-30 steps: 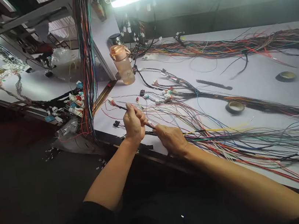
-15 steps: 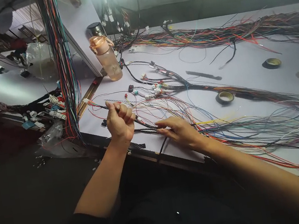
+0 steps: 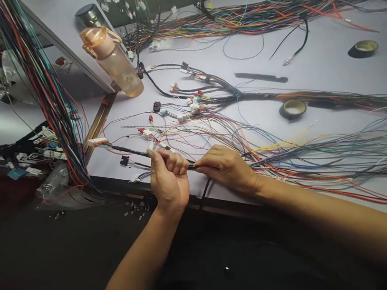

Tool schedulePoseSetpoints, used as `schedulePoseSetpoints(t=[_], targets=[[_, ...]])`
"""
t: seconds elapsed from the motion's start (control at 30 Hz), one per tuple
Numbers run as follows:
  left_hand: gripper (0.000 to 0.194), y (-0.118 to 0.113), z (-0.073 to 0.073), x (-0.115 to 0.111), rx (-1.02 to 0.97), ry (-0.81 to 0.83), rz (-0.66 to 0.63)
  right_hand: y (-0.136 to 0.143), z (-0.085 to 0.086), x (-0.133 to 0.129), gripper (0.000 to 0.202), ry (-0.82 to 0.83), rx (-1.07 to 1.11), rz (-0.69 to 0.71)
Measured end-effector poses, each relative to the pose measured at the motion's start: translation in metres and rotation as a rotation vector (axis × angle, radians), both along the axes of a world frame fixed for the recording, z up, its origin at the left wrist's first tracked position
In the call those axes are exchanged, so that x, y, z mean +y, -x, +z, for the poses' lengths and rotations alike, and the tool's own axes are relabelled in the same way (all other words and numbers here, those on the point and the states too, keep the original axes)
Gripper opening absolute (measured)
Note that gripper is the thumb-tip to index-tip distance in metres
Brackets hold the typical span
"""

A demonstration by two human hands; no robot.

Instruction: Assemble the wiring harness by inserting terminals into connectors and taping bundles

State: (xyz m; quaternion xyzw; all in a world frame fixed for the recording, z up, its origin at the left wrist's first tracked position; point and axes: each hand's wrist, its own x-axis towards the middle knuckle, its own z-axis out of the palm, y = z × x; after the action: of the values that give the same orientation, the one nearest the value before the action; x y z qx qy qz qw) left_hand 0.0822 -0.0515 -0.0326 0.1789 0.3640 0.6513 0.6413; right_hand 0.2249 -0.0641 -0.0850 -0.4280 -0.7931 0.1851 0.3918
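Observation:
My left hand (image 3: 168, 175) is closed around a black-wrapped wire harness branch (image 3: 127, 149), which ends at the left in a white connector (image 3: 97, 141). Just to its right, my right hand (image 3: 226, 168) pinches the same dark bundle between thumb and fingers. The hands are almost touching. Below the left hand's branch, another dark branch leads to a black connector (image 3: 124, 160). A black strip (image 3: 205, 187) hangs from the bundle over the table's front edge. Past the right hand, loose coloured wires (image 3: 307, 162) fan out to the right.
A second harness (image 3: 258, 96) with several connectors lies behind the hands. Tape rolls (image 3: 292, 109) and a dark flat strip (image 3: 261, 77) rest nearby. A water bottle (image 3: 112, 55) stands by the partition. Thick wire bundles (image 3: 262, 17) run along the back; another hangs (image 3: 41, 85) at left.
My left hand has slid right along the harness, close to my right hand, leaving more of the wrapped branch exposed. The right hand still grips the bundle. The view has shifted slightly.

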Motion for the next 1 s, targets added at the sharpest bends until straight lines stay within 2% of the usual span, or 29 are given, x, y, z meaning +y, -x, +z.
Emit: schedulePoseSetpoints(t=[0.23,0.37,0.77,0.9,1.0], targets=[[0.043,-0.003,0.003,0.002,0.114,-0.079,-0.005,-0.005,0.009,0.002,0.021,0.228,0.101,0.105],[0.044,-0.006,0.003,0.001,0.121,-0.1,-0.003,-0.005,0.013,0.002,0.019,0.364,0.182,0.115],[0.046,-0.006,0.0,-0.001,0.12,-0.125,-0.025,-0.004,0.018,0.0,0.017,0.447,0.299,0.103],[0.046,-0.006,0.001,0.0,0.125,-0.152,-0.035,-0.005,0.026,0.0,0.025,0.55,0.289,0.124],[0.045,-0.008,0.003,-0.001,0.141,-0.197,-0.039,-0.004,0.028,0.0,0.024,0.602,0.311,0.075]])
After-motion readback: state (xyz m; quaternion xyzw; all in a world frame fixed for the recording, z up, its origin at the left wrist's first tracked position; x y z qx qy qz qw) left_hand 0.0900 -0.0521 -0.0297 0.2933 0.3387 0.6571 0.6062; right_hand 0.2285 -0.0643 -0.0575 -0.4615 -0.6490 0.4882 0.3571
